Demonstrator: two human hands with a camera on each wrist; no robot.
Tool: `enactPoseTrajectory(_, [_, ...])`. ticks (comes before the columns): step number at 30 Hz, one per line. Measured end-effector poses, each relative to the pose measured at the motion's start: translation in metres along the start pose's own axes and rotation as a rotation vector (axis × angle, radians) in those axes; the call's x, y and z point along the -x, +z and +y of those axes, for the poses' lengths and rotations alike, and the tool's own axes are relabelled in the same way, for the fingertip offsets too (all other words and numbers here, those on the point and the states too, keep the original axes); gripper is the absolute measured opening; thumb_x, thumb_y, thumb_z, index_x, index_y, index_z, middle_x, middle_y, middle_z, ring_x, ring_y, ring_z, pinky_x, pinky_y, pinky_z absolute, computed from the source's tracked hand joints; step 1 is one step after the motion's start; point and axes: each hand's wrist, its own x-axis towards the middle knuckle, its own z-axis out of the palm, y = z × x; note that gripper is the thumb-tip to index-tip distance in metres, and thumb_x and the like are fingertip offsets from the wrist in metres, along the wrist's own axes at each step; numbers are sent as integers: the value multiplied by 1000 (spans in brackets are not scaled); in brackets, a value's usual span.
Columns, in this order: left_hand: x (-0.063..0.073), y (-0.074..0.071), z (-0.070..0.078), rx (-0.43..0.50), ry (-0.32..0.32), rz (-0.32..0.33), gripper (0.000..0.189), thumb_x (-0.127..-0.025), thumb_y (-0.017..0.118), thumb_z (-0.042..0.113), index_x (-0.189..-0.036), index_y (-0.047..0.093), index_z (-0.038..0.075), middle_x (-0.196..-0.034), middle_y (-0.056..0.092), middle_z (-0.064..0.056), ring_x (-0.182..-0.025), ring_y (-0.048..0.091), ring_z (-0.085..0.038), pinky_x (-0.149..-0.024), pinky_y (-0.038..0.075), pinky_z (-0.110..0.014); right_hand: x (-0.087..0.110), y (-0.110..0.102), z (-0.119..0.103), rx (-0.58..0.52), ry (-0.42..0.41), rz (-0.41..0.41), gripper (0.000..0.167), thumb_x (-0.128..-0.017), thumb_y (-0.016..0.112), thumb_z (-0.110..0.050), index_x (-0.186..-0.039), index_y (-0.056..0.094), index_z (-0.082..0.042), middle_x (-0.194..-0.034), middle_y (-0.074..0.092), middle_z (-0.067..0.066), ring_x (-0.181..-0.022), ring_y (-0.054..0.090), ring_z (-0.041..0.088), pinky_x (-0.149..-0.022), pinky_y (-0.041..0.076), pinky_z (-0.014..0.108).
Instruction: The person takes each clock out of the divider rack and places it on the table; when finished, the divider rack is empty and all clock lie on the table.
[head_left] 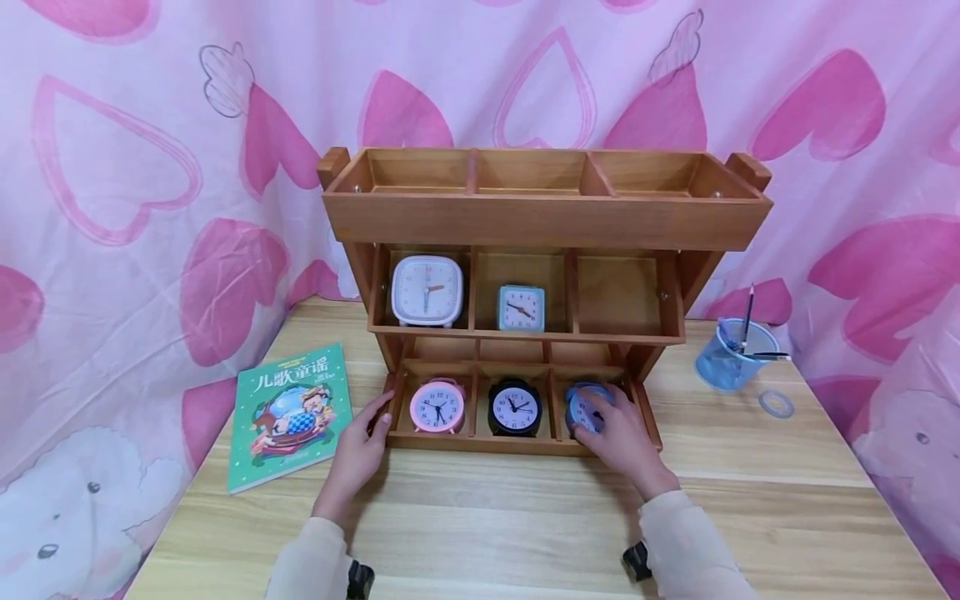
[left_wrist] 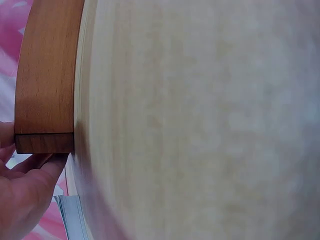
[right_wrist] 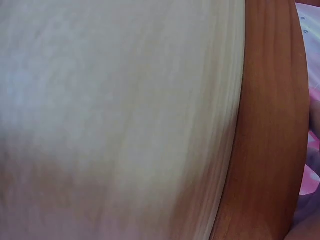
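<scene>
In the head view my right hand [head_left: 621, 433] reaches into the bottom right compartment and grips a blue alarm clock [head_left: 581, 412], covering part of its dial. My left hand [head_left: 362, 450] rests against the left end of the wooden shelf [head_left: 480, 444], its fingers along the side. The left wrist view has those fingers [left_wrist: 42, 175] at the corner of the front board [left_wrist: 47, 90]. Left of the blue clock, a black alarm clock [head_left: 514, 407] stands in the middle compartment and a pink one [head_left: 437, 407] in the left compartment.
On the middle tier stand a white clock [head_left: 427, 291] and a small light-blue square clock [head_left: 521, 308]. A green children's book [head_left: 290, 417] lies left of the shelf. To the right are a blue mesh pen cup [head_left: 726, 367] and a roll of tape [head_left: 776, 404].
</scene>
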Motion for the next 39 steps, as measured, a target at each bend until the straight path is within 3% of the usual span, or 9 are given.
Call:
enactPoseTrajectory(5, [0, 2, 1, 26, 0, 6, 43, -107, 41, 17, -150, 44, 21, -158, 34, -14, -146, 31, -37, -115, 32, -55, 1, 2, -1, -14, 9, 52, 52, -85, 73, -20, -133, 62, -6, -146, 37, 32, -127, 39, 50, -100, 40, 68])
enactPoseTrajectory(8, [0, 2, 1, 33, -8, 6, 42, -108, 41, 18, -150, 44, 22, -159, 34, -14, -146, 31, -37, -115, 33, -55, 2, -1, -5, -37, -24, 124, 49, -83, 73, -19, -129, 66, -6, -144, 41, 31, -126, 40, 49, -100, 40, 66])
enactPoseTrajectory(12, [-1, 2, 1, 32, -29, 6, 42, -108, 40, 18, -150, 43, 24, -160, 32, -13, -146, 30, -37, -115, 32, -55, 6, -15, -16, -67, -85, 222, 46, -82, 74, -18, -126, 68, -6, -144, 42, 30, -126, 41, 47, -100, 42, 67])
enactPoseTrajectory(17, [-1, 1, 1, 27, -44, 5, 43, -108, 40, 19, -150, 43, 24, -160, 31, -12, -147, 28, -38, -115, 31, -56, 23, -36, -26, -98, -63, 281, 48, -82, 76, -14, -128, 66, -5, -147, 37, 31, -128, 37, 49, -94, 43, 72])
enactPoseTrajectory(21, [0, 1, 2, 23, -65, 9, 43, -108, 40, 20, -150, 42, 25, -161, 30, -12, -147, 26, -38, -116, 29, -57, 39, -52, -20, -109, -47, 344, 51, -80, 78, -10, -129, 66, -5, -147, 36, 31, -126, 38, 50, -91, 43, 73])
enactPoseTrajectory(27, [1, -1, 4, 14, -71, 4, 43, -108, 41, 21, -150, 42, 26, -161, 30, -12, -147, 27, -39, -115, 30, -57, 52, -74, 7, -93, -30, 463, 51, -75, 80, -3, -124, 68, -1, -141, 40, 36, -121, 41, 57, -93, 39, 75])
enactPoseTrajectory(32, [0, -2, 5, 5, -56, 2, 42, -108, 41, 20, -150, 43, 24, -160, 31, -14, -146, 28, -39, -114, 31, -58, 53, -87, 35, -18, 54, 467, 49, -78, 78, -5, -125, 65, 3, -139, 38, 39, -121, 38, 60, -93, 35, 78])
enactPoseTrajectory(39, [0, -1, 5, 16, -59, -5, 43, -108, 41, 19, -150, 42, 24, -161, 30, -14, -147, 27, -39, -115, 30, -57, 47, -86, 71, 9, 98, 357, 42, -81, 76, -5, -119, 64, 8, -132, 39, 44, -117, 37, 62, -91, 33, 77])
